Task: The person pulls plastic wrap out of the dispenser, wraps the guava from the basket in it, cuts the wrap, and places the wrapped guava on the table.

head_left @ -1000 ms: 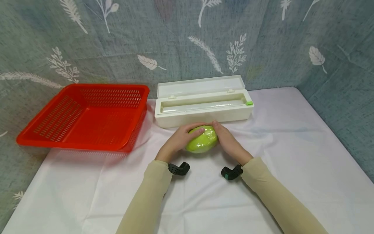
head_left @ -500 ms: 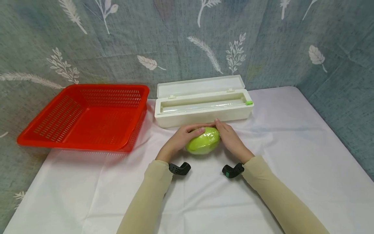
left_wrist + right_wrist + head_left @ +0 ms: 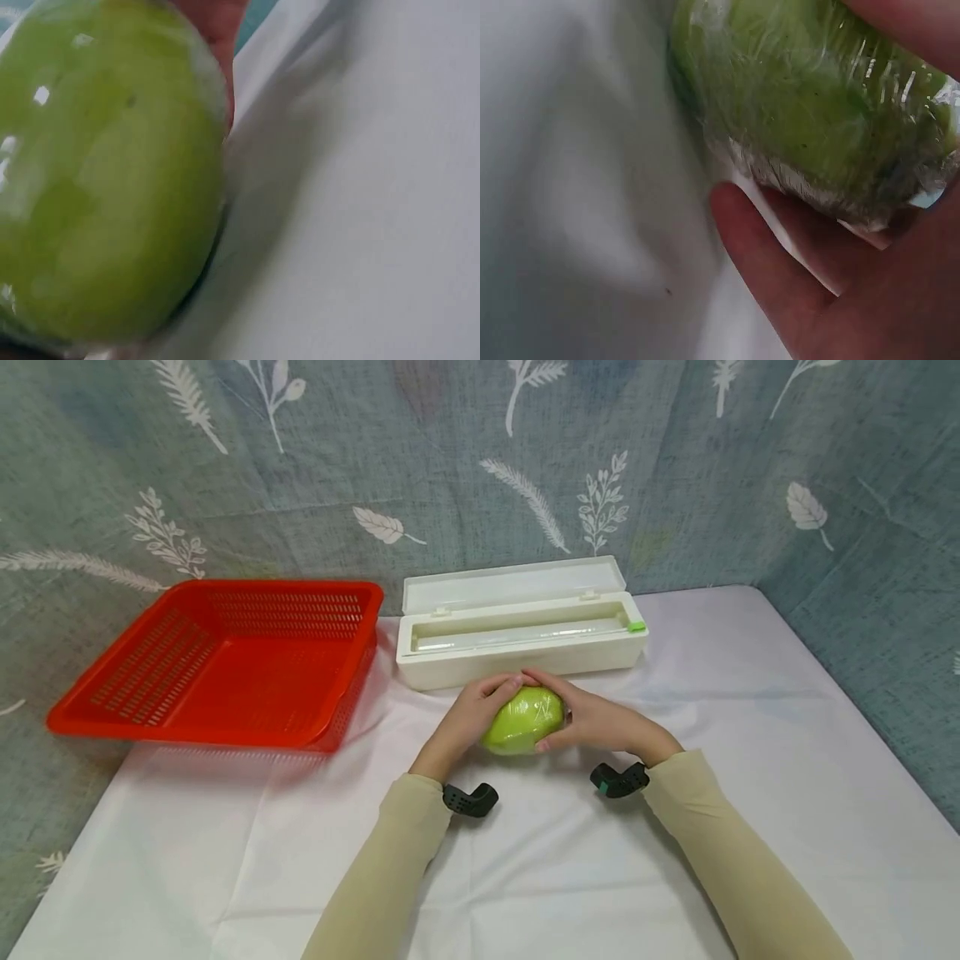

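A rounded green fruit (image 3: 525,722), wrapped in glossy clear film, is between both hands over the white cloth. My left hand (image 3: 467,718) grips its left side, thumb along the upper edge. On the other side my right hand (image 3: 603,720) holds it, thumb low at the front and fingers reaching over the far top. The right wrist view shows the film wrinkled and bunched on the fruit (image 3: 787,90), with fingers of the right hand (image 3: 855,300) beside and under it. In the left wrist view the fruit (image 3: 112,172) looks smooth and shiny. Its underside is hidden.
Just behind the hands stands a white film dispenser box (image 3: 525,657), lid (image 3: 517,585) raised, a roll (image 3: 517,637) inside and a green slider (image 3: 636,627) at its right end. A red slotted basket (image 3: 195,733) stands at the left. A patterned curtain (image 3: 450,468) closes off the back.
My right hand has shifted from lying flat along the fruit's right side to curling round it, thumb now at the front and wrist farther right. The fruit has turned slightly; the left hand moved slightly right.
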Motion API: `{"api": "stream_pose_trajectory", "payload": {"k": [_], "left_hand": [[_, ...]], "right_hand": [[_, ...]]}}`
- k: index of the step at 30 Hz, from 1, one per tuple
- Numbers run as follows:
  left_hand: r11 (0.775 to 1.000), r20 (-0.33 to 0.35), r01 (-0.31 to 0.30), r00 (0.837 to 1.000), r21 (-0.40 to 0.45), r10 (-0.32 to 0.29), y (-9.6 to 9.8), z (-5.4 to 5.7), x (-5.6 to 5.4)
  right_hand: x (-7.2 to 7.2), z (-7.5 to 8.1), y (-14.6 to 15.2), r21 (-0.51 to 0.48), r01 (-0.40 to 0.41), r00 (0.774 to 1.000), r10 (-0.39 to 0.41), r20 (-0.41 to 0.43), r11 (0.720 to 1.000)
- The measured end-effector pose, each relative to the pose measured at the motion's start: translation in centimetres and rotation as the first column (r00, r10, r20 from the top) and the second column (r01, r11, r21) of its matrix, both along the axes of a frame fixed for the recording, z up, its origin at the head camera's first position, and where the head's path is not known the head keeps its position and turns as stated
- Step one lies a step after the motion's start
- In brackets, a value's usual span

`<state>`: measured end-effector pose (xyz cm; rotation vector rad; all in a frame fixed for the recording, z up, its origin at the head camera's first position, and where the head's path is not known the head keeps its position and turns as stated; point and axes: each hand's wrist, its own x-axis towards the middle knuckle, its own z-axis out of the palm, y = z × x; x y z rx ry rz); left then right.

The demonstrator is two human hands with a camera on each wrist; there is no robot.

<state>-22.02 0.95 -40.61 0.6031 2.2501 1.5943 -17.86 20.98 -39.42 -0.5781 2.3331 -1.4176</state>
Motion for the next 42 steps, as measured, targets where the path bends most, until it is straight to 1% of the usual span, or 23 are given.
{"api": "stream_pose_trajectory", "payload": {"k": [2, 3, 5, 7, 9, 11, 13, 14, 16, 18, 20, 23, 25, 27, 30, 34, 36, 38, 42], "left_hand": [[0.999, -0.006, -0.05, 0.999, -0.017, 0.05, 0.3, -0.7, -0.4], [0.996, -0.007, -0.08, 0.997, -0.028, 0.08, 0.5, -1.1, -0.5], [0.99, 0.0, -0.135, 0.991, -0.05, 0.135, 0.7, -1.0, -0.4], [0.98, 0.016, -0.192, 0.981, -0.058, 0.193, 0.9, -0.9, -0.2], [0.969, 0.03, -0.243, 0.969, -0.037, 0.244, 1.0, -0.8, -0.1], [0.96, 0.035, -0.281, 0.959, -0.006, 0.281, 1.1, -0.7, -0.1], [0.953, 0.048, -0.301, 0.953, 0.036, 0.299, 1.1, -0.6, -0.1], [0.954, 0.049, -0.298, 0.954, 0.044, 0.296, 1.0, -0.6, -0.1], [0.96, 0.06, -0.277, 0.96, 0.044, 0.274, 1.0, -0.6, -0.2], [0.97, 0.07, -0.242, 0.968, 0.034, 0.24, 0.9, -0.6, -0.2], [0.979, 0.064, -0.204, 0.977, 0.007, 0.204, 0.8, -0.5, -0.2], [0.989, 0.039, -0.143, 0.989, -0.034, 0.144, 0.6, -0.5, -0.3], [0.994, 0.016, -0.095, 0.995, -0.056, 0.096, 0.4, -0.5, -0.4], [0.996, 0.007, -0.051, 0.999, -0.069, 0.052, 0.2, -0.6, -0.4], [0.996, 0.002, -0.013, 1.0, -0.087, 0.014, -0.1, -0.6, -0.5], [0.991, -0.012, 0.0, 1.0, -0.137, -0.002, -0.3, -0.4, -0.5], [0.985, -0.025, 0.026, 0.999, -0.168, -0.03, -0.3, -0.2, -0.4], [0.978, -0.038, 0.064, 0.997, -0.196, -0.073, -0.4, 0.1, -0.4], [0.963, -0.049, 0.15, 0.985, -0.224, -0.164, -0.7, 0.7, -0.2]], "right_hand": [[-0.1, -0.1, 0.0, 0.008, -0.013, 1.0, 0.013, -0.02, 1.0], [-0.2, -0.5, 0.1, 0.011, -0.018, 0.999, 0.018, -0.027, 1.0], [-0.3, -0.9, 0.2, 0.011, -0.02, 1.0, 0.02, -0.014, 1.0], [-0.2, -1.1, 0.2, 0.015, -0.021, 1.0, 0.021, 0.013, 1.0], [-0.1, -1.2, 0.2, 0.019, -0.034, 0.999, 0.034, 0.026, 0.999], [-0.1, -1.3, 0.1, 0.02, -0.055, 0.998, 0.055, 0.018, 0.998], [-0.1, -1.3, 0.0, 0.016, -0.072, 0.997, 0.072, 0.0, 0.997], [-0.2, -1.3, 0.0, 0.018, -0.077, 0.997, 0.077, -0.004, 0.997], [-0.2, -1.3, 0.0, 0.027, -0.073, 0.997, 0.073, 0.008, 0.997], [-0.1, -1.3, 0.2, 0.05, -0.05, 0.999, 0.049, 0.02, 0.997], [-0.2, -1.3, 0.4, 0.053, -0.03, 0.999, 0.028, 0.035, 0.998], [-0.3, -1.4, 0.6, 0.055, -0.02, 1.0, 0.019, 0.02, 0.998], [-0.3, -1.4, 0.7, 0.044, -0.026, 1.0, 0.025, 0.018, 0.999], [-0.3, -1.3, 0.8, 0.061, -0.019, 1.0, 0.018, 0.025, 0.998], [-0.3, -1.2, 0.8, 0.124, 0.003, 0.999, -0.008, 0.041, 0.992], [-0.4, -1.3, 0.9, 0.209, 0.014, 0.999, -0.022, 0.033, 0.978], [-0.4, -1.4, 1.0, 0.2, -0.003, 1.0, -0.001, 0.019, 0.98], [-0.4, -1.3, 1.0, 0.169, -0.02, 1.0, 0.019, 0.01, 0.985], [-0.3, -1.3, 1.0, 0.117, -0.058, 0.998, 0.058, 0.006, 0.991]]}}
